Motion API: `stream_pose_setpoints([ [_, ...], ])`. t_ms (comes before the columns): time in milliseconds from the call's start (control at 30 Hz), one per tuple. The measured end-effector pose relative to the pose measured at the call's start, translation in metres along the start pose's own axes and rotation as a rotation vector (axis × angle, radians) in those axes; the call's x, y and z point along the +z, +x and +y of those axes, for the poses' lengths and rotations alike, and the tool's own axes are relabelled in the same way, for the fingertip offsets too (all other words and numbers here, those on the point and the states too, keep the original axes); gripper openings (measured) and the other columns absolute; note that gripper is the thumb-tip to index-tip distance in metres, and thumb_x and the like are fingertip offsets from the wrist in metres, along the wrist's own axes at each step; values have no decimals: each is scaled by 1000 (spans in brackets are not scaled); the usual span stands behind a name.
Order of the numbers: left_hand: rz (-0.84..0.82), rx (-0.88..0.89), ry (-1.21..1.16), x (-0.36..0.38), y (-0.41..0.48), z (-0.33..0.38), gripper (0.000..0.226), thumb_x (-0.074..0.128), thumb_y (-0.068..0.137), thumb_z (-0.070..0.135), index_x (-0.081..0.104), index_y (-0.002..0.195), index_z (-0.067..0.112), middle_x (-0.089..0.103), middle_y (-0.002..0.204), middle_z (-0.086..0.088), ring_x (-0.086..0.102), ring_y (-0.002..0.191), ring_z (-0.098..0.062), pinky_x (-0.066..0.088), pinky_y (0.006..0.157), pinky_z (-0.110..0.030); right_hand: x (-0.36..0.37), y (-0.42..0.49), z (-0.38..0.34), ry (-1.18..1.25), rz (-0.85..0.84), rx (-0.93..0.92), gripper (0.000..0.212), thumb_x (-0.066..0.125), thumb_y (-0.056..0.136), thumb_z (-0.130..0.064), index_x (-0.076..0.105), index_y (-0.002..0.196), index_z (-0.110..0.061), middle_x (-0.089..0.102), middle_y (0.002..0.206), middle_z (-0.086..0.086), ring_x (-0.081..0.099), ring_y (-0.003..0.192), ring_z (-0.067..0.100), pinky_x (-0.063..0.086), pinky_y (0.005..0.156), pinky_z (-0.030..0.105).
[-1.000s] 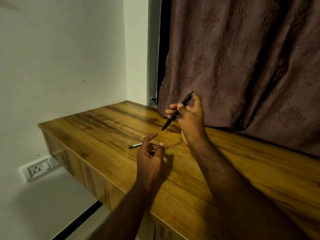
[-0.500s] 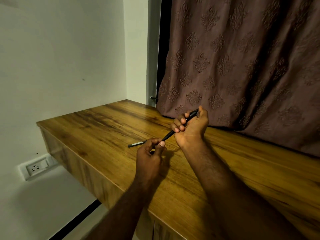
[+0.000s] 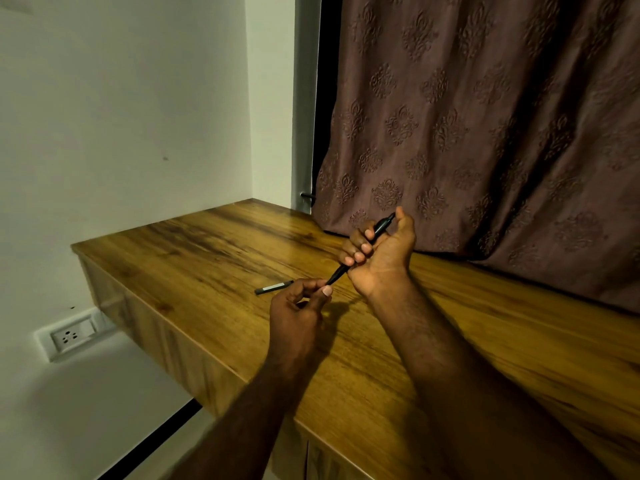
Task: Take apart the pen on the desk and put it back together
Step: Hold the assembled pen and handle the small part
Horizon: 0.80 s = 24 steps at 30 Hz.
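Note:
A thin black pen [image 3: 379, 228] is held slanted above the wooden desk [image 3: 214, 258], its top end up by my right thumb. My right hand [image 3: 381, 252] is wrapped around the pen's barrel, palm turned toward me. My left hand [image 3: 301, 308] pinches the pen's lower tip between thumb and fingers. A short dark pen part [image 3: 273, 287] with a pale end lies flat on the desk just left of my left hand, partly hidden behind its fingers.
A brown patterned curtain [image 3: 485, 116] hangs along the desk's back edge at the right. The desk's left edge drops off beside a white wall with a power socket [image 3: 67, 336] low down.
My right hand lowered the pen toward the desk and re-gripped it in a fist. My left hand closed from open onto the pen's lower tip.

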<state>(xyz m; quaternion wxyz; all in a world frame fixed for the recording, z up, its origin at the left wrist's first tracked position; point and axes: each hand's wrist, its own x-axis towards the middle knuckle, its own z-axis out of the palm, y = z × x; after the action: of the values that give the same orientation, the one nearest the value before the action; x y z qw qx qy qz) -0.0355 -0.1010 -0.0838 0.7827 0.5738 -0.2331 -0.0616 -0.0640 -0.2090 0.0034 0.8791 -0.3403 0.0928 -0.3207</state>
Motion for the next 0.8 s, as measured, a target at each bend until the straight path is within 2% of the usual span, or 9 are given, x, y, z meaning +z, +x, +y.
stream_pose_setpoints([
  [167, -17, -24, 35, 0, -1, 2, 6, 68, 86, 6, 71, 89, 10, 69, 78, -5, 50, 48, 0, 43, 45, -15, 3, -3, -5, 4, 49, -120, 51, 29, 82, -54, 28, 47, -17, 17, 37, -3, 11, 34, 14, 14, 42, 15],
  [300, -9, -40, 35, 2, -4, 5, 8, 66, 87, 6, 71, 92, 8, 71, 84, -7, 54, 57, -4, 44, 48, -12, 4, -6, -12, 33, 81, -185, 51, 28, 83, -54, 27, 49, -17, 17, 39, -3, 11, 38, 15, 12, 44, 19],
  [500, -16, -115, 6, 3, -6, 9, 14, 61, 90, 1, 70, 100, 3, 72, 95, -4, 54, 47, 3, 43, 46, -11, 4, -5, -15, 30, 96, -209, 51, 29, 83, -55, 28, 49, -17, 17, 39, -3, 10, 39, 15, 11, 45, 20],
  [700, -47, -146, -75, 5, -10, 20, 21, 50, 88, -15, 61, 105, -10, 60, 80, -12, 51, 37, 2, 39, 38, -12, 3, -4, -16, -9, 85, -205, 49, 29, 82, -54, 27, 49, -17, 16, 40, -3, 10, 38, 15, 11, 45, 21],
  [800, -76, -156, -99, 5, -13, 23, 23, 47, 87, -18, 58, 105, -10, 55, 76, -13, 51, 36, 1, 38, 36, -12, 3, -5, -16, -51, 37, -194, 52, 29, 84, -55, 28, 48, -17, 17, 39, -3, 11, 37, 14, 10, 45, 20],
])
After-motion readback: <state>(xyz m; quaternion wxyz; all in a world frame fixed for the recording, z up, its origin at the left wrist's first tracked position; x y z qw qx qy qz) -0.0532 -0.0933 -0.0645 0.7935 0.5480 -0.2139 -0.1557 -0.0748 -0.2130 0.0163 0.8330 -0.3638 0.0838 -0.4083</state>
